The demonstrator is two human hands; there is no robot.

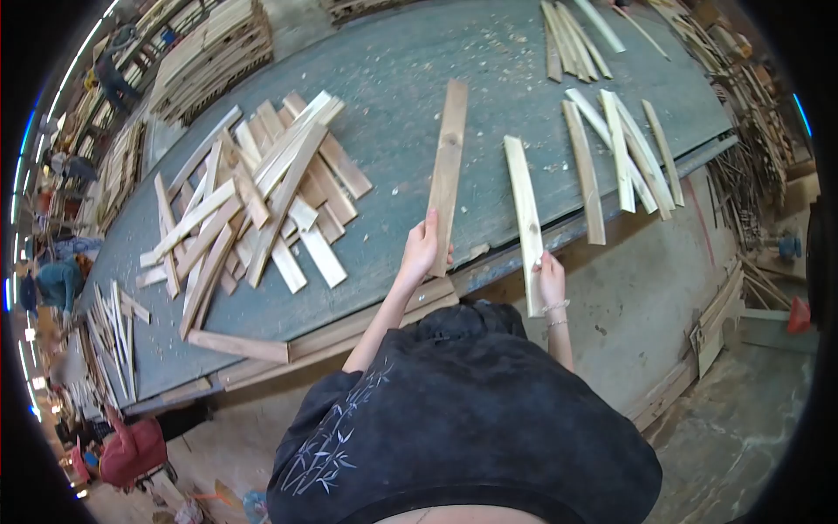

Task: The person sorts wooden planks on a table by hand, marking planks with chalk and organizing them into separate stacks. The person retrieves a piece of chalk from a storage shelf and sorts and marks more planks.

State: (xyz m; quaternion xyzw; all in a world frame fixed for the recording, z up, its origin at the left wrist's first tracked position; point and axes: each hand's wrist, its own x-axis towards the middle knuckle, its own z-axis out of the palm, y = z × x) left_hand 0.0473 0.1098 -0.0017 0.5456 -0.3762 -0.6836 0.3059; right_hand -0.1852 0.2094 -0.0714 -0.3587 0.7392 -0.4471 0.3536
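My left hand (422,245) is closed around the near end of a brown wooden slat (450,144) that has a dark knot in its upper half. In my right hand (549,278) is a paler wooden slat (524,201), gripped near its lower end. Both slats point away from me over the green table (397,166), side by side and apart. A large jumbled pile of wooden slats (288,192) lies to the left of my left hand. To the right of my right hand, several slats (587,175) rest near the table's front edge.
More slats (576,44) lie at the table's far right, and thin strips (118,341) at its left end. Wood shavings dot the tabletop. Stacked boards (209,61) stand beyond the table. People work at the left, one in a teal top (59,284), another in red (131,450).
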